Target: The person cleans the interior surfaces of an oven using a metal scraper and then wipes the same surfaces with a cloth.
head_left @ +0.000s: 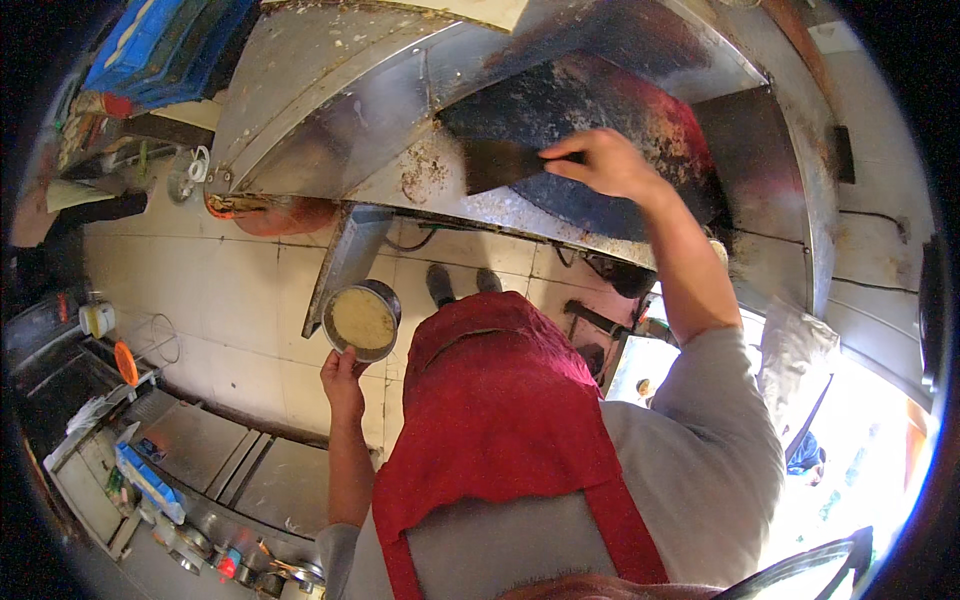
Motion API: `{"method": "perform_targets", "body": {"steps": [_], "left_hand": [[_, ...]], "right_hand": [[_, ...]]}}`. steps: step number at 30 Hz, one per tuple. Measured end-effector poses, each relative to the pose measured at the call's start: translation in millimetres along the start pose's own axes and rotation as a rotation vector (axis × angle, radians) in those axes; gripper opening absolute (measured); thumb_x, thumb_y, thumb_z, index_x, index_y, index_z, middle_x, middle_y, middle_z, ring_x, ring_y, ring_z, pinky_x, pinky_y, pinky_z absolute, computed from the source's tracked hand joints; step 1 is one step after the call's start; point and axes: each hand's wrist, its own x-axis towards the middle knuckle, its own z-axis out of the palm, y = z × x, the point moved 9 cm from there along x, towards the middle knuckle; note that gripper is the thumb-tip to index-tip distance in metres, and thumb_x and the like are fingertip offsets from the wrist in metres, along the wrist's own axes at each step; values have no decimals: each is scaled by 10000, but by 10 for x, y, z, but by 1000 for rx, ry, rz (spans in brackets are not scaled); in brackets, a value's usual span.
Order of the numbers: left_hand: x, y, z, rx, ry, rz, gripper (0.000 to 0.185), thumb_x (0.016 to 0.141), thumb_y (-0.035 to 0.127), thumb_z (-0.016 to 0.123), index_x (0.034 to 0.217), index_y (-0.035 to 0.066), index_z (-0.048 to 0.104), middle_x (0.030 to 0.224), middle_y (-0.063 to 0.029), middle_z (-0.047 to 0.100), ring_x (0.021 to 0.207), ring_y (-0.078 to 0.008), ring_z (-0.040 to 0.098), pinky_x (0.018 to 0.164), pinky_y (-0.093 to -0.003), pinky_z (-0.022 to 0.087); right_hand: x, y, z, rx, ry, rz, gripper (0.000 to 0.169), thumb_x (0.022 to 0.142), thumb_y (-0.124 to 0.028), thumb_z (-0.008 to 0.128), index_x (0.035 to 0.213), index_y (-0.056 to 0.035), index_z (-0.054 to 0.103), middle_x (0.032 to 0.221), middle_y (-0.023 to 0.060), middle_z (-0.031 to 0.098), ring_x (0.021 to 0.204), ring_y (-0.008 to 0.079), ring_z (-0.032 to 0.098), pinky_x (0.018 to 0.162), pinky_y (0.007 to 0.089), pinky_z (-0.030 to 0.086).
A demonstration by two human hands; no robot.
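Note:
At the left of my red apron, my left hand [345,382] grips the rim of a round metal container [387,300]. Pale yellow contents [363,319] fill much of it; whether they are liquid or grainy I cannot tell. My right hand [600,163] is over the dark, stained griddle-like plate [592,202], pinching the edge of a flat dark piece [499,165], perhaps a scraper blade. That piece lies against or just above the plate's left part and the speckled metal border; contact cannot be made out.
A metal hood or frame [330,135] surrounds the plate. An angled metal leg [349,262] stands near the container. Steel counters [285,480] with pans [195,540] lie at lower left, blue crates [165,52] at upper left. Part of another person [806,457] shows at far right.

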Motion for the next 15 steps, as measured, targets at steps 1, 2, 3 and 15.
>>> {"method": "perform_targets", "body": {"steps": [1,2,3,15], "left_hand": [[40,-37,-40,-16,-5,-2,186,908,165,523,942,-10,577,903,-73,623,821,-162,608,799,-326,513],[62,-67,-74,-31,-8,-6,184,908,164,524,937,-10,580,898,-73,623,817,-161,609,797,-323,512],[81,-85,-79,-28,-16,-2,184,908,163,524,932,-10,581,894,-72,623,816,-160,609,796,-321,511],[425,-28,-23,57,-128,-57,162,908,152,525,931,-1,574,911,-70,617,825,-152,605,801,-324,514]], "right_hand": [[-186,145,-113,61,2,54,238,799,-249,672,988,-106,689,921,97,681,814,224,655,717,326,497],[-413,422,-175,47,-37,224,240,796,-224,685,995,-91,688,895,106,683,797,176,649,707,294,487],[-664,680,-242,34,-84,369,308,795,-380,654,1010,-164,690,933,99,677,859,258,649,767,335,488],[-430,817,214,55,43,465,335,769,-450,657,1013,-222,689,826,143,666,761,283,644,708,379,499]]}}
